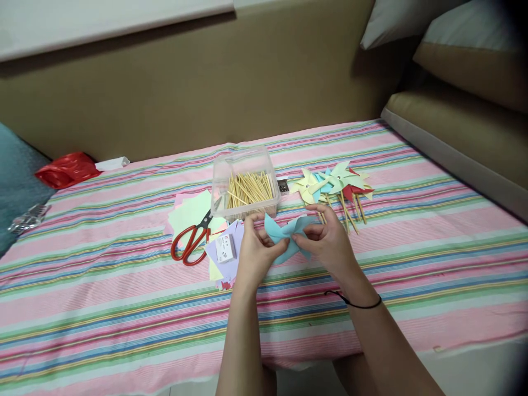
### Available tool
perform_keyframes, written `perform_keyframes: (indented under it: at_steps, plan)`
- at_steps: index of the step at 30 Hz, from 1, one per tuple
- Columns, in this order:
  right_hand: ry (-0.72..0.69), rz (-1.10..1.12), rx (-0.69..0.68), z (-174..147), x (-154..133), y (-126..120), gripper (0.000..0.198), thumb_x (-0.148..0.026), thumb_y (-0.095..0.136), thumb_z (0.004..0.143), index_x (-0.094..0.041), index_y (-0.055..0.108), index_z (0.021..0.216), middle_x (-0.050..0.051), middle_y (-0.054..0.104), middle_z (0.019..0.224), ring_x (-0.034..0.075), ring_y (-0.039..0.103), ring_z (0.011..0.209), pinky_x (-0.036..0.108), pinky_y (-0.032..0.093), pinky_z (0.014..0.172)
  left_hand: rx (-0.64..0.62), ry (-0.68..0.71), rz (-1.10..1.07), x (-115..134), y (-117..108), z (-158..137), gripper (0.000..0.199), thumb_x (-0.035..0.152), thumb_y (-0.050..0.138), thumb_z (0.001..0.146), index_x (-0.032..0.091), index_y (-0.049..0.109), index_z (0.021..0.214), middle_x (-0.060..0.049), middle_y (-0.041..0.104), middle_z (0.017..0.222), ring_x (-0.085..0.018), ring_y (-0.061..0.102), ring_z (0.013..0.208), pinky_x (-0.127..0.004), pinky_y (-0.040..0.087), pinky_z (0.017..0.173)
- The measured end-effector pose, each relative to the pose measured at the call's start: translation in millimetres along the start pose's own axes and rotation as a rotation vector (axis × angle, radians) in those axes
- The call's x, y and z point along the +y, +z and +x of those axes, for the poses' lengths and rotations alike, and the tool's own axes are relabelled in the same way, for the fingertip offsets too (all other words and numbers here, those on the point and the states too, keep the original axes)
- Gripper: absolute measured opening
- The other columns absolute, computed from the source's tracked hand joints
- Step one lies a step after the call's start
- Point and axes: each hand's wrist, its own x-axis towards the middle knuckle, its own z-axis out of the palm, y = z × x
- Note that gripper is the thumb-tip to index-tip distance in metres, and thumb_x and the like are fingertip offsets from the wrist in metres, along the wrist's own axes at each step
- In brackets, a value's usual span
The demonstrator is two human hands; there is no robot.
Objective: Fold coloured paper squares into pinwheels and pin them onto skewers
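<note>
A light-blue paper pinwheel (284,250) is held up between my two hands, its corners folded in toward the middle. My left hand (260,242) pinches its left side, thumb near the centre. From the right, my right hand (324,236) presses thumb and fingers on the folds by the centre. Just behind the hands is a clear plastic box (245,165) of wooden sticks (249,190). Left of my left hand lie a small white box (225,248) on purple paper (226,269) and red-handled scissors (192,242) partly over pale green paper (190,212).
Several finished pinwheels (330,181) on sticks lie behind my right hand. A small dark metal piece (283,186) sits beside the box. Farther left are a red plastic bag (68,170) and a clear packet (28,218). A striped cloth (124,308) covers the surface; cushions (474,71) stand at right.
</note>
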Motion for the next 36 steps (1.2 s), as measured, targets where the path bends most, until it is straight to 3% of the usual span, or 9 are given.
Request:
perform_keyframes:
  at_steps: [5, 9, 15, 18, 21, 24, 28, 36]
  plan:
    - [0.051, 0.068, -0.089, 1, -1, -1, 0.061, -0.028, 0.079, 0.062, -0.026, 0.047, 0.113, -0.008, 0.063, 0.057, 0.015, 0.060, 0.053, 0.027, 0.047, 0.052, 0.014, -0.020, 0.014, 0, 0, 0, 0.054, 0.021, 0.077, 0.061, 0.024, 0.036, 0.097, 0.009, 0.058, 0.054, -0.007, 0.047, 0.039, -0.015, 0.035, 0.039]
    - [0.096, 0.145, -0.117, 2, -6, -1, 0.063, -0.033, 0.079, 0.064, -0.024, 0.047, 0.117, -0.003, 0.070, 0.067, 0.018, 0.066, 0.063, 0.031, 0.052, 0.061, 0.070, -0.060, -0.021, 2, -1, 0, 0.057, 0.023, 0.080, 0.056, 0.023, 0.038, 0.094, 0.009, 0.059, 0.054, -0.009, 0.052, 0.042, -0.017, 0.039, 0.043]
    - [0.001, 0.166, 0.074, 8, -6, -12, 0.030, -0.041, 0.071, 0.074, -0.022, 0.062, 0.096, 0.002, 0.073, 0.078, 0.020, 0.069, 0.077, 0.037, 0.054, 0.077, 0.179, -0.089, -0.153, 7, -1, 0, 0.060, 0.022, 0.083, 0.049, 0.020, 0.041, 0.092, 0.006, 0.064, 0.059, -0.011, 0.058, 0.047, -0.022, 0.046, 0.050]
    - [-0.057, -0.094, 0.173, 13, 2, -24, 0.019, -0.038, 0.069, 0.075, -0.021, 0.068, 0.082, 0.004, 0.071, 0.076, 0.021, 0.067, 0.076, 0.038, 0.052, 0.075, 0.225, -0.069, -0.249, 11, -6, -1, 0.058, 0.021, 0.083, 0.050, 0.020, 0.044, 0.093, 0.006, 0.064, 0.060, -0.011, 0.058, 0.048, -0.023, 0.048, 0.051]
    - [-0.157, -0.461, 0.129, 18, 13, -34, 0.014, -0.033, 0.065, 0.076, -0.021, 0.071, 0.077, 0.006, 0.070, 0.082, 0.024, 0.064, 0.079, 0.041, 0.051, 0.073, 0.269, -0.034, -0.310, 15, -13, -2, 0.051, 0.020, 0.082, 0.051, 0.019, 0.048, 0.089, 0.007, 0.060, 0.057, -0.009, 0.057, 0.048, -0.020, 0.047, 0.050]
    - [-0.335, -0.703, 0.081, 23, 25, -35, 0.010, -0.023, 0.063, 0.075, -0.021, 0.072, 0.075, 0.009, 0.068, 0.096, 0.028, 0.061, 0.094, 0.047, 0.047, 0.085, 0.317, 0.008, -0.371, 17, -23, -2, 0.049, 0.018, 0.083, 0.050, 0.018, 0.051, 0.087, 0.008, 0.059, 0.058, -0.008, 0.057, 0.049, -0.018, 0.047, 0.051]
    - [-0.473, -0.914, 0.028, 25, 34, -28, 0.016, -0.014, 0.059, 0.076, -0.021, 0.073, 0.075, 0.011, 0.065, 0.112, 0.031, 0.053, 0.110, 0.050, 0.041, 0.096, 0.363, 0.039, -0.383, 16, -32, 0, 0.049, 0.018, 0.083, 0.050, 0.017, 0.051, 0.087, 0.011, 0.053, 0.052, -0.006, 0.051, 0.044, -0.016, 0.044, 0.048]
    - [-0.497, -1.166, 0.028, 25, 34, -13, 0.018, -0.010, 0.057, 0.076, -0.019, 0.072, 0.072, 0.012, 0.066, 0.112, 0.035, 0.045, 0.115, 0.049, 0.043, 0.096, 0.365, 0.053, -0.396, 13, -37, 0, 0.048, 0.018, 0.083, 0.051, 0.016, 0.051, 0.087, 0.009, 0.058, 0.057, -0.006, 0.055, 0.049, -0.018, 0.047, 0.052]
